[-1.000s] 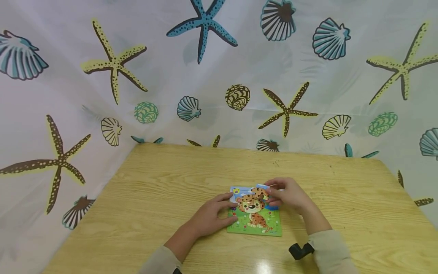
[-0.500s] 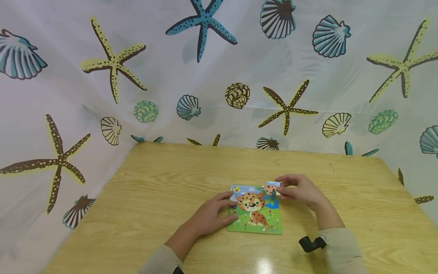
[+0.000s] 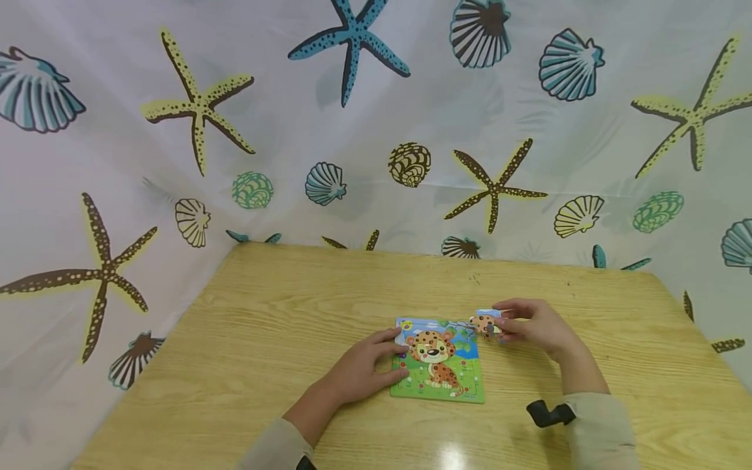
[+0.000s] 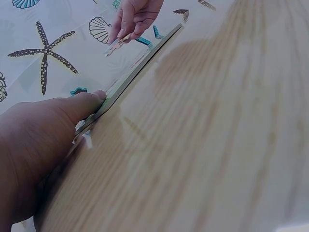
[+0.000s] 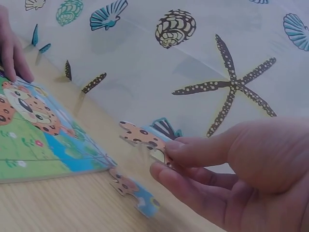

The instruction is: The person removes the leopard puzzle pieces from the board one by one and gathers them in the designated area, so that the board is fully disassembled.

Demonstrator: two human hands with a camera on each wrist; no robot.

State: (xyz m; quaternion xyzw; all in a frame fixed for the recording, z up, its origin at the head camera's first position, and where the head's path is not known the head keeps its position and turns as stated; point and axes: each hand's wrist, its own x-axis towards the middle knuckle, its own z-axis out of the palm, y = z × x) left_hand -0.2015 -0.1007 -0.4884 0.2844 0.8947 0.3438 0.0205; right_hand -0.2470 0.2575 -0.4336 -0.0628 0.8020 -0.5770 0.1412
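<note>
A square jigsaw puzzle board with a spotted leopard cub on green grass lies flat on the table. My left hand rests at its left side, fingers and thumb reaching onto the board; in the left wrist view the thumb is at the board's edge. Just right of the board's top right corner, my right hand pinches an orange-spotted jigsaw piece between thumb and fingers. In the right wrist view, a second spotted piece with blue shows below the pinched piece, beside the board's corner.
The wooden table extends around the board on every side. Behind and at both sides hangs a white cloth printed with starfish and shells. A black wrist mount sits on the right sleeve.
My right hand has moved right with the spotted piece, from over the board's top right to beyond its edge, uncovering a blue and green area. My left hand has stayed put.
</note>
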